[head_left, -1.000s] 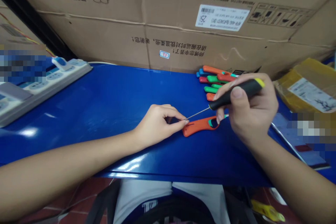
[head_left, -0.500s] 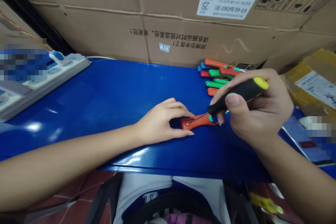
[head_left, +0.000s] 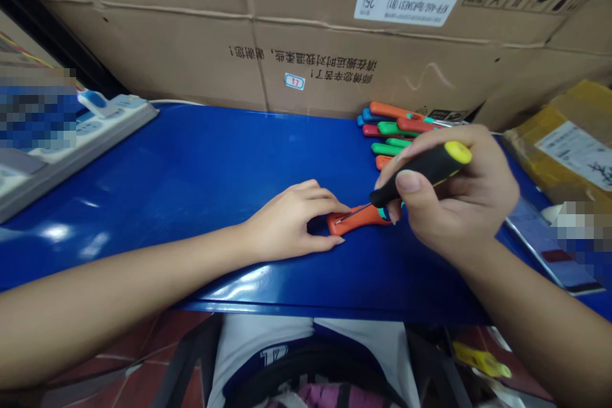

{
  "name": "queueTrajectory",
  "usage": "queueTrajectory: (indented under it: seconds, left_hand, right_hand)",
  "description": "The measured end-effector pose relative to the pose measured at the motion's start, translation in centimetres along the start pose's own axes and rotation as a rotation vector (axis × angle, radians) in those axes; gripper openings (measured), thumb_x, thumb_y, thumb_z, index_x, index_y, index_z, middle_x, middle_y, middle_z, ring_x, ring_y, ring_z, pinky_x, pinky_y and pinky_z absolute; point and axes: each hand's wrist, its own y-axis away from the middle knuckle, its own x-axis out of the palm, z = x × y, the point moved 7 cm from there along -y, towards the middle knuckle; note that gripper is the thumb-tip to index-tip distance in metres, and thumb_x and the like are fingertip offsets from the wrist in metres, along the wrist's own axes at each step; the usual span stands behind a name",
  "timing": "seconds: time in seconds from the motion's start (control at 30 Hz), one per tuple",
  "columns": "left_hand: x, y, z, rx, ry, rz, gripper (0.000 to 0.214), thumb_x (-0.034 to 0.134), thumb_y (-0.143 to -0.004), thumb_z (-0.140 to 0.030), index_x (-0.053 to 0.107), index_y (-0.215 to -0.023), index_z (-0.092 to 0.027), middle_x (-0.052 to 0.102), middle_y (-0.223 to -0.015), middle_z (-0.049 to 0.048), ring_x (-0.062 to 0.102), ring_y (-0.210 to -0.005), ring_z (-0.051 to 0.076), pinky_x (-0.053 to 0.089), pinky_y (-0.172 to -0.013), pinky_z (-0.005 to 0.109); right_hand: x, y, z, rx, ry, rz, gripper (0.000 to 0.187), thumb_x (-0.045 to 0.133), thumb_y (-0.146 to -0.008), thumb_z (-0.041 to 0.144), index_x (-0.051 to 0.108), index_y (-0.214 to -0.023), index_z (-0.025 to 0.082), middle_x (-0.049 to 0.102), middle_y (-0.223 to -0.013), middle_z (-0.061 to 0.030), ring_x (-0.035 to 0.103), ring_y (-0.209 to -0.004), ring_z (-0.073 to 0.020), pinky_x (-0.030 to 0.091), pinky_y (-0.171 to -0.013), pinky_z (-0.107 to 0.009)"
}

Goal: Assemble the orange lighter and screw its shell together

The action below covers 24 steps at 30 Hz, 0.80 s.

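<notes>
An orange stick lighter (head_left: pixel 354 222) with a teal trigger part lies on the blue table, its right end hidden behind my right hand. My left hand (head_left: pixel 291 222) rests on the tabletop, thumb and forefinger closed about the lighter's left end. In my right hand (head_left: pixel 459 197) is a black screwdriver (head_left: pixel 430 169) with a yellow butt, held at a slant. Its thin shaft runs down to the left, and the tip is at the lighter's left end.
A pile of lighters (head_left: pixel 392 129) in orange, green, red and blue lies behind my right hand. The large cardboard box (head_left: pixel 191 57) stands along the back. A white power strip (head_left: pixel 109 124) sits at left, a yellow-taped parcel (head_left: pixel 549 134) at right.
My right hand and the screwdriver have shifted slightly left, and the handle has turned a little. The left hand keeps its hold on the lighter. The whole view has shifted slightly.
</notes>
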Motion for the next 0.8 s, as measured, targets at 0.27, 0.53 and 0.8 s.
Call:
queueTrajectory:
  seconds: [0.27, 0.53, 0.8]
  left_hand:
    - [-0.01, -0.04, -0.09, 0.011, 0.009, -0.004, 0.036, 0.077, -0.088, -0.033, 0.070, -0.120, -0.016, 0.075, -0.113, 0.0058, 0.063, -0.099, 0.021, 0.049, -0.092, 0.036]
    - [0.01, -0.04, -0.01, -0.010, 0.010, 0.012, 0.037, 0.076, -0.089, -0.035, 0.070, -0.120, -0.015, 0.075, -0.113, 0.0065, 0.063, -0.098, 0.021, 0.049, -0.091, 0.037]
    - [0.01, -0.05, -0.04, -0.002, 0.008, 0.003, 0.036, 0.075, -0.090, -0.034, 0.069, -0.120, -0.017, 0.075, -0.113, 0.0068, 0.064, -0.100, 0.022, 0.049, -0.092, 0.037]
  right_hand:
    - [0.18, 0.11, -0.17, 0.032, -0.010, 0.029, 0.015, 0.073, -0.089, 0.034, 0.065, -0.099, 0.027, 0.069, -0.076, -0.0005, 0.069, -0.066, -0.0186, 0.056, -0.052, -0.033]
    - [-0.19, 0.18, -0.15, 0.040, -0.003, -0.017, 0.018, 0.074, -0.087, 0.039, 0.066, -0.098, 0.027, 0.069, -0.080, -0.0020, 0.067, -0.066, -0.0194, 0.055, -0.053, -0.035]
    - [0.23, 0.16, -0.49, 0.046, -0.023, 0.019, 0.019, 0.075, -0.088, 0.039, 0.065, -0.100, 0.028, 0.070, -0.080, -0.0011, 0.067, -0.064, -0.0178, 0.055, -0.050, -0.031]
